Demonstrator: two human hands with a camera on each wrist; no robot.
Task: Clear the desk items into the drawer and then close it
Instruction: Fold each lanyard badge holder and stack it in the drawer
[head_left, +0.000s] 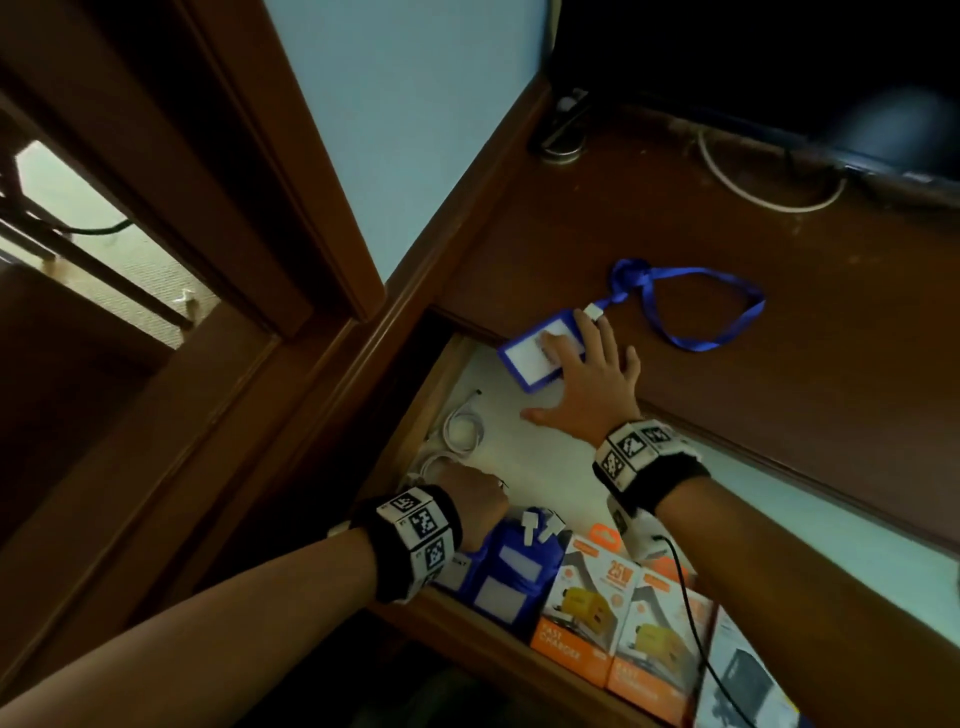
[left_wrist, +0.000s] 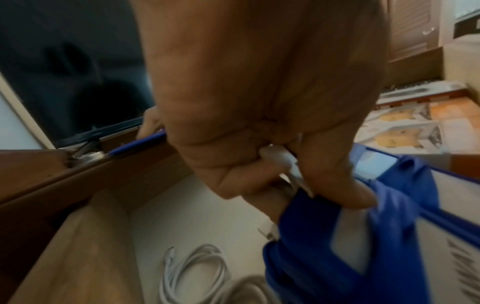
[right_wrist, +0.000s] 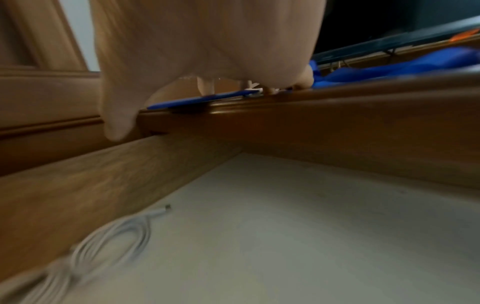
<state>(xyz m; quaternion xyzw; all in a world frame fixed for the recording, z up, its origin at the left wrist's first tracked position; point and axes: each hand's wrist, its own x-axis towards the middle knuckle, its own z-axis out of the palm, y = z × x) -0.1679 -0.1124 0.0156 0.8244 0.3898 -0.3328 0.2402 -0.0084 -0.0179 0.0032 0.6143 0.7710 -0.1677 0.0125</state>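
One blue plastic badge holder (head_left: 535, 358) overhangs the dark wooden bench (head_left: 779, 415) edge under my right hand's (head_left: 587, 384) flat, spread fingers. My left hand (left_wrist: 259, 123) pinches a blue lanyard clip (left_wrist: 279, 158) inside the open drawer (head_left: 545, 457). Next I'd slide the holder off into it.

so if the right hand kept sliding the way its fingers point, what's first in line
The right hand already rests flat on the blue badge holder at the brown wooden desk's edge. Beyond its fingertips comes the holder's white clip, then probably the knotted blue lanyard ribbon.
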